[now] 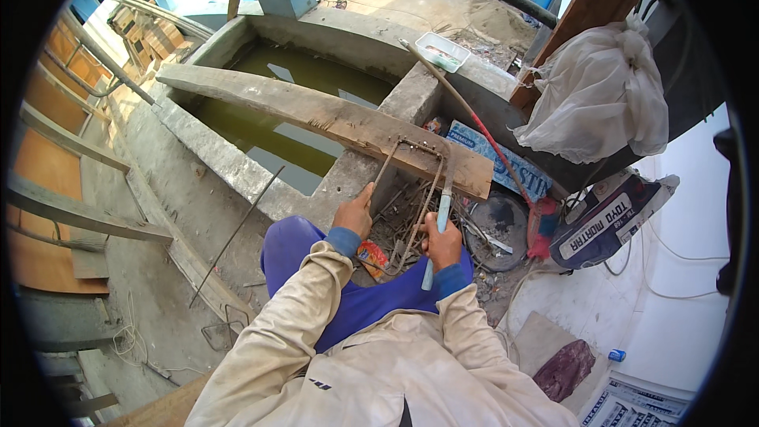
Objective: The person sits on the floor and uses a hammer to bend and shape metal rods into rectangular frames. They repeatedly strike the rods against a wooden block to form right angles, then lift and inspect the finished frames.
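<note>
My left hand (353,212) is closed round one leg of a thin, rusty, bent steel rod (428,199). The rod's top side lies across a thick wooden plank (308,115), and a long leg slants down in front of my knees. In my right hand (442,240) is a bar with a pale blue handle (445,209); its upper end reaches the plank beside the rod's bend. How the bar's tip meets the rod is too small to tell. The plank spans a concrete basin (237,174) of green water.
Bent rods lie heaped below the plank, near a dark round pan (498,229). To the right are a blue printed box (494,160), a dark mortar sack (613,217) and a hanging whitish bag (605,95). A straight rod (237,236) leans on the left; a plastic tub (443,52) sits on the ledge.
</note>
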Tool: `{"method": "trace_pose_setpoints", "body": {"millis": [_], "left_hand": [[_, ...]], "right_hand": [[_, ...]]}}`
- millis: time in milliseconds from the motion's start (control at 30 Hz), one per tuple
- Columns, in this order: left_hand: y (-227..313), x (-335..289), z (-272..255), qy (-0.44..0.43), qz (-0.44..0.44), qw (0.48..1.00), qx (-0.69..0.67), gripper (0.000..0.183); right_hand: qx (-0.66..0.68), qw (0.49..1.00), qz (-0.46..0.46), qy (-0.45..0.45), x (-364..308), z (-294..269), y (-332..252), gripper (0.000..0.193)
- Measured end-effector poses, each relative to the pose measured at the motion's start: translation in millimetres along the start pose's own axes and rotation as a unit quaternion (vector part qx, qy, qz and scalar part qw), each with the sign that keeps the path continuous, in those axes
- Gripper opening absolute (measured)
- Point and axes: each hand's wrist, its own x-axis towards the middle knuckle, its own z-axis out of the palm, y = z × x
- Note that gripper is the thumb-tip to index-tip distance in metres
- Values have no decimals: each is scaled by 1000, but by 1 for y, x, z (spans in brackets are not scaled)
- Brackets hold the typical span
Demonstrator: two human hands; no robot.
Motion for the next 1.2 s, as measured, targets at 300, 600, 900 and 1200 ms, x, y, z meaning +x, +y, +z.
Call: {"method": "trace_pose_setpoints", "body": {"millis": [300, 600, 900, 1200], "left_hand": [[2, -4, 6, 1, -45, 999, -27, 47], [3, -3, 2, -2, -15, 1000, -9, 48], [5, -3, -2, -15, -49, 997, -58, 44], [1, -3, -4, -50, -77, 982, -162, 44]], "right_hand": [[25, 981, 116, -153, -22, -81, -9, 44], [41, 987, 122, -97, -31, -54, 0, 40], [118, 985, 94, -90, -31, -34, 20, 41], [198, 973, 88, -81, -54, -23, 60, 32]]}}
